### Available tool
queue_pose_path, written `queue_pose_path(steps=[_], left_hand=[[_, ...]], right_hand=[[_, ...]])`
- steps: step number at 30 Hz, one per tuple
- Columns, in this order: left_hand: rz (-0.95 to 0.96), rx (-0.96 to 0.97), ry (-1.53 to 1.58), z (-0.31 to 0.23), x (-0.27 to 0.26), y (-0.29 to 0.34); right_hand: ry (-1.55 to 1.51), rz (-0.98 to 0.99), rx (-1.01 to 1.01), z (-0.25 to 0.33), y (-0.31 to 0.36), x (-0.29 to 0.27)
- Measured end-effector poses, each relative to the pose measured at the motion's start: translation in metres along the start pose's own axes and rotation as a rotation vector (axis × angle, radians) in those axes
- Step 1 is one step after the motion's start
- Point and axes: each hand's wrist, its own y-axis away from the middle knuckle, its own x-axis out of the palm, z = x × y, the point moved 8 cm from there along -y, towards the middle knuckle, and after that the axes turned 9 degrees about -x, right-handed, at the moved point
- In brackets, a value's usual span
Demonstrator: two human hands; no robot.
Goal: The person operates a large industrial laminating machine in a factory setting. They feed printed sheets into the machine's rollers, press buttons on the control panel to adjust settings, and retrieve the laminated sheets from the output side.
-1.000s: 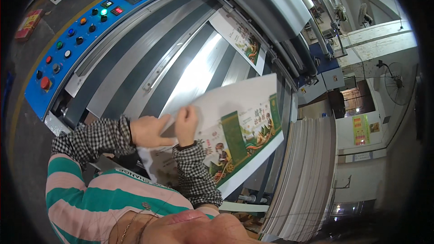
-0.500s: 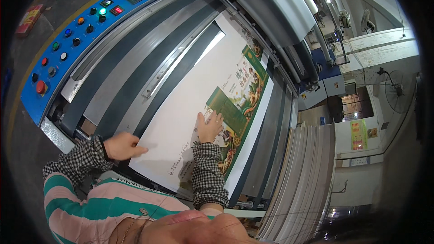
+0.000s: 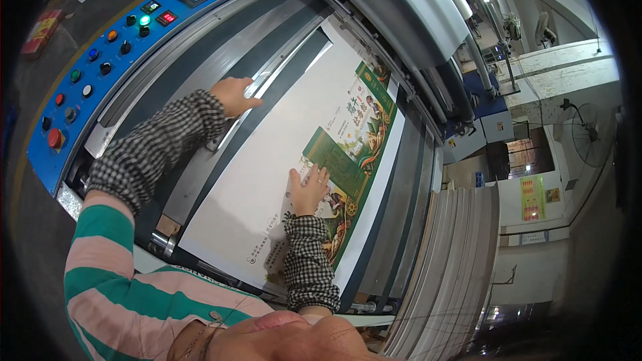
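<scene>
Dark belts are being covered by a printed sheet under the spread right hand; seemingly nothing's being gripped by the half-open left hand. Probably light, bendy, easily creased, so edges are being recommended.

The right sleeve hides part of the printed sheet, apparently a near corner.
</scene>
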Motion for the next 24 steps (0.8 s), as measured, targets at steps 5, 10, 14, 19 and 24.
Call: queue_pose_path(steps=[5,10,14,19,24], left_hand=[[0.135,0.048,-0.145,-0.017,0.034,-0.028],[0.072,0.117,-0.134,-0.016,0.034,-0.014],[-0.003,0.149,-0.094,-0.010,0.031,-0.011],[-0.054,0.171,0.001,-0.007,0.030,-0.003],[-0.060,0.156,-0.058,-0.014,0.033,-0.002]], right_hand=[[0.004,0.033,0.005,0.000,-0.006,0.001],[-0.001,0.023,-0.008,-0.001,-0.013,0.002],[0.021,0.015,-0.036,0.006,-0.028,0.002],[0.021,0.059,-0.033,0.004,-0.029,0.008],[0.024,0.048,-0.054,0.003,-0.041,0.007]])
